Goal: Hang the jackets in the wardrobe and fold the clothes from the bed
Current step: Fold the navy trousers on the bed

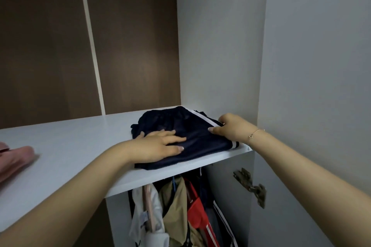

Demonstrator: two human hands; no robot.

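Folded navy striped shorts point(180, 136) on white wardrobe shelf point(76, 146): our left hand point(158, 146) presses flat, fingers spread, while our right hand point(230, 128) pinches the edge, likely squaring it.

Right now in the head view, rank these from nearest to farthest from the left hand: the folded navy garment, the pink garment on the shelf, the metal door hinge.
From the left hand:
1. Folded navy garment, directly under its fingers on the shelf.
2. Metal door hinge, lower right, below the shelf.
3. Pink garment, at the shelf's far left edge.
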